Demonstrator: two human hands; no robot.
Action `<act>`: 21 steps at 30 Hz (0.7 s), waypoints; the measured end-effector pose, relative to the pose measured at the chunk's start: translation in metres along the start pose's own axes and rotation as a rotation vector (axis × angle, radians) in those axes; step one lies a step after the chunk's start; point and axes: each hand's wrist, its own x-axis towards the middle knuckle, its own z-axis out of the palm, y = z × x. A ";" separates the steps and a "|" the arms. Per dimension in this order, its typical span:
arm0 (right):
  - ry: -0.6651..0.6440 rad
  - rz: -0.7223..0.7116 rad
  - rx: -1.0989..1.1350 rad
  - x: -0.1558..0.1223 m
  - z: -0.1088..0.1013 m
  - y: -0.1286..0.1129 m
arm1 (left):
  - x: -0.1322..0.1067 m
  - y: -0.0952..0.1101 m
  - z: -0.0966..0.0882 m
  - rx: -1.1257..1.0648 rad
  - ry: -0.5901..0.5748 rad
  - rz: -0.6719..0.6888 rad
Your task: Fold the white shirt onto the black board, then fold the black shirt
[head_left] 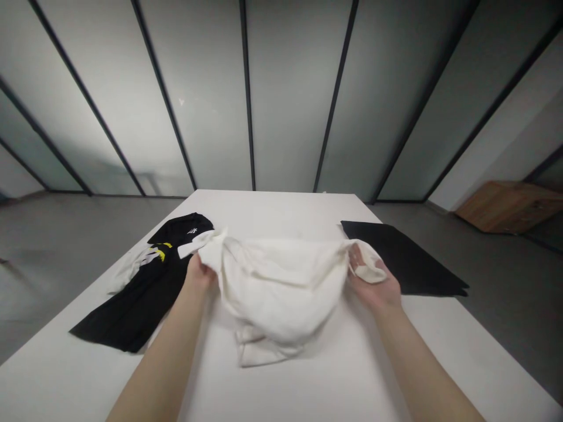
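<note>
A white shirt hangs stretched between my two hands above the table, its middle sagging in a curve and its lower edge touching the tabletop. At the left end, my left hand grips the cloth near what looks like a sleeve; the fabric partly hides its fingers. My right hand holds the other end, with cloth draped over the palm and folded over the fingers. Both forearms reach forward from the bottom of the view.
Black and white clothes with a yellow patch lie on the left of the white table. A flat black sheet or folded cloth lies at the right, overhanging the edge. Frosted glass panels stand behind; a wooden cabinet is at far right.
</note>
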 end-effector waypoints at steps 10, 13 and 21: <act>-0.054 0.207 -0.431 -0.023 0.016 0.047 | -0.042 -0.038 0.031 0.321 -0.405 -0.243; -0.055 0.243 -0.491 -0.030 0.021 0.044 | -0.054 -0.052 0.042 0.532 -0.540 -0.215; -0.246 0.381 -0.641 -0.052 0.040 0.039 | -0.084 -0.072 0.055 1.032 -0.788 -0.293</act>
